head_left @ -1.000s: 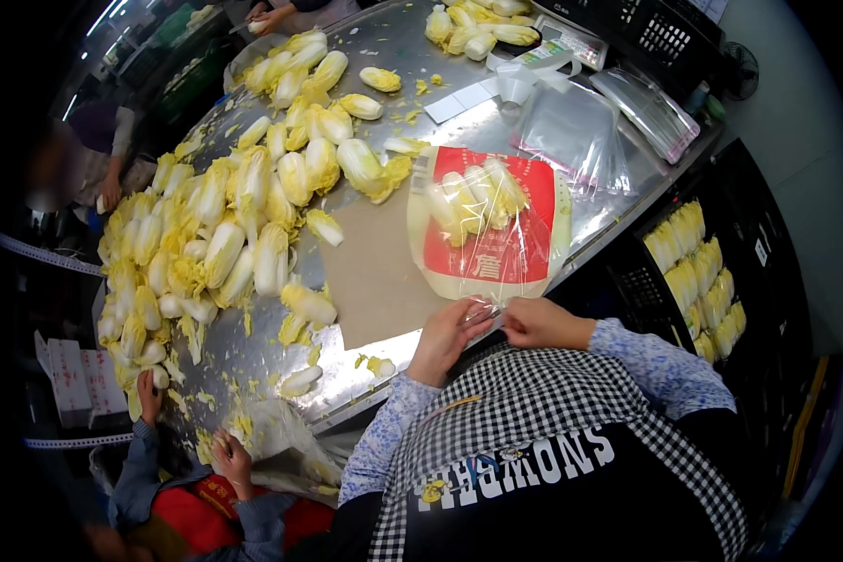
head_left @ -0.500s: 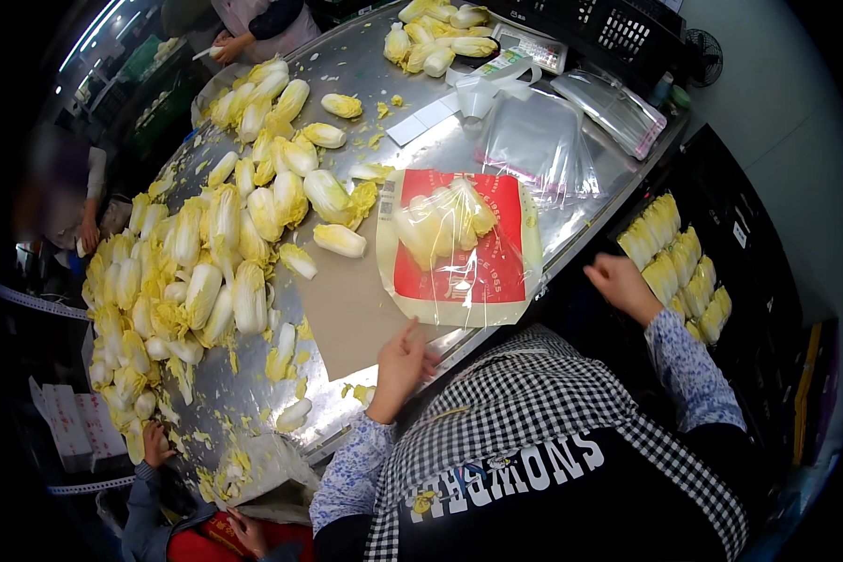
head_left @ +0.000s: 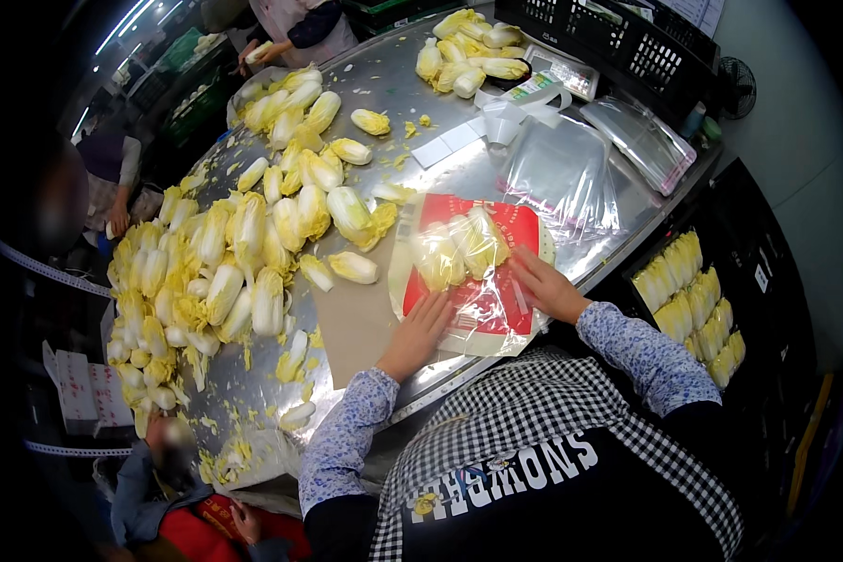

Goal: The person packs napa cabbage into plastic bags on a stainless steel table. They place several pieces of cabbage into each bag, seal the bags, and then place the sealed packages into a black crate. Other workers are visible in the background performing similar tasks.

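Note:
Two or so small yellow napa cabbages point(head_left: 438, 258) lie inside a clear plastic bag point(head_left: 468, 317), on top of a red and cream printed sheet point(head_left: 523, 225). My left hand point(head_left: 420, 333) rests on the bag's near left part, fingers stretched out and pointing at the cabbages. On the right side, my right hand point(head_left: 545, 288) lies against the bag beside the cabbages, its fingers extended. Neither hand is wrapped around anything. Under the sheet's left side is a brown board point(head_left: 351, 323) on the metal table.
A big heap of napa cabbages point(head_left: 225, 290) covers the table's left side, with loose leaves about. Flat plastic bags point(head_left: 562, 173), a scale point(head_left: 564, 71) and black crates point(head_left: 595, 33) stand beyond. A crate of packed cabbages point(head_left: 688, 295) is at right. Co-workers' hands point(head_left: 119, 217) are at left.
Both my hands have come onto the bag, the right one from beside the table's edge. The cabbages in the bag lie closer to straight. The whole view has shifted slightly.

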The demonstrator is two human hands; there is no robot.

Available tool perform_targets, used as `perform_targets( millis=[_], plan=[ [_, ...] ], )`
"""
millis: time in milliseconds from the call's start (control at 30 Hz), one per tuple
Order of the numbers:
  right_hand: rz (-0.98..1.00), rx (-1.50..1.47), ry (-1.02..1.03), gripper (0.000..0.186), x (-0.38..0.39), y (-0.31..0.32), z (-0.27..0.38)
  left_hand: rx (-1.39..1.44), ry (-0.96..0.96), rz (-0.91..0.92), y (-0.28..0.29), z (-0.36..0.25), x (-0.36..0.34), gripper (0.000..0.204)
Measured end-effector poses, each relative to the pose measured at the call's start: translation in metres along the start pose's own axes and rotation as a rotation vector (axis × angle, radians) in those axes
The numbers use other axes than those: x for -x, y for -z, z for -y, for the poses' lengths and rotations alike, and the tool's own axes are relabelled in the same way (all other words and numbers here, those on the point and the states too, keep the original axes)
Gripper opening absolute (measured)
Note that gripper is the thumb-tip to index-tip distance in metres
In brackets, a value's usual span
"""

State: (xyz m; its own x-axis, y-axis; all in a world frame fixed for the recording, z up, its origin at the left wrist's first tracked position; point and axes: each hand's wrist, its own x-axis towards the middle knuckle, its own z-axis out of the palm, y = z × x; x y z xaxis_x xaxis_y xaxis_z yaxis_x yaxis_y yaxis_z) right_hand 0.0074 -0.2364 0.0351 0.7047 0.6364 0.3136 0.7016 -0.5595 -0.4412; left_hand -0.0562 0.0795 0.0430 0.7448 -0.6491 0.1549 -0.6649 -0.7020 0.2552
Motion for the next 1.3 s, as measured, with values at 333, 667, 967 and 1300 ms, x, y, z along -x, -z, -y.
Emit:
perform_targets(
  millis=[333, 667, 967, 1300],
  plan=[
    [0.12, -0.472, -0.16, 0.017, 0.0, -0.005, -0.05, 0.54, 0.415, 0.214, 0.036, 0.021, -0.019, 0.033],
    [-0.328, -0.668, -0.223, 0.015, -0.039, -0.004, -0.033, 0.962, 0.744, -0.226, 0.011, 0.045, -0.049, 0.036],
    [-0.27, -0.369, -0.687, 0.026, -0.056, -0.067, -0.054, 1.037, 1.155, -0.194, -0.029, 0.064, -0.073, 0.046],
    [-0.116, -0.175, -0.737, 0.028, -0.071, -0.07, -0.051, 0.972, 1.292, -0.483, -0.005, 0.06, -0.084, 0.03]
  ],
)
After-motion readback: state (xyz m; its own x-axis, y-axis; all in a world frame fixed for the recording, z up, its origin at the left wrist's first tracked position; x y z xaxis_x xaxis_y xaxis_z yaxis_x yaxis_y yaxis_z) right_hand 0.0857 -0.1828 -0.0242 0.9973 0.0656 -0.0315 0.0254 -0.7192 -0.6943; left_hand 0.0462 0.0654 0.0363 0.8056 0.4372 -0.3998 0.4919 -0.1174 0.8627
